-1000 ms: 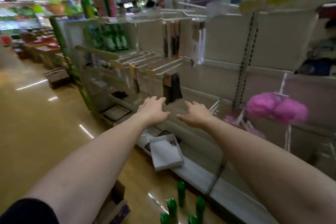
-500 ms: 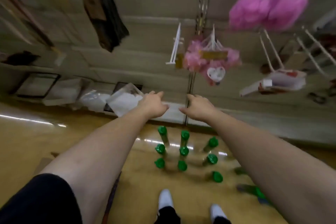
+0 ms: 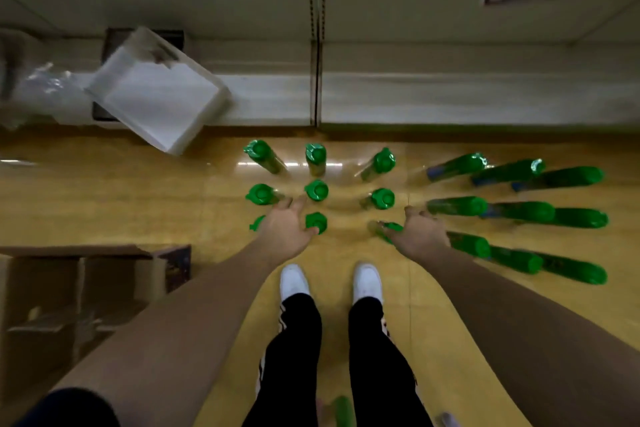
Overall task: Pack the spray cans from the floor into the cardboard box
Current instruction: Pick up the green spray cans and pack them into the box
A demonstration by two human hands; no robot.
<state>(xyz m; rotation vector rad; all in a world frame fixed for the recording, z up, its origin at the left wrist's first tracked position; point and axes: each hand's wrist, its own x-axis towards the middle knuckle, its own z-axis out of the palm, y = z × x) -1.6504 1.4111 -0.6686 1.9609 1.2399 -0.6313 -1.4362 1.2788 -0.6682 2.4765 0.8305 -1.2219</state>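
Our left hand (image 3: 287,230) and right hand (image 3: 420,236) reach down with fingers loosely spread, gripping nothing. Each hangs over the near row of spray cans (image 3: 316,190), the left thumb right beside a green cap. We see the cans standing in rows on the yellow floor (image 3: 138,191), just ahead of our white shoes (image 3: 293,279), with more spread off to the right. The cardboard box (image 3: 86,288) sits open on the floor at our left, apart from the cans.
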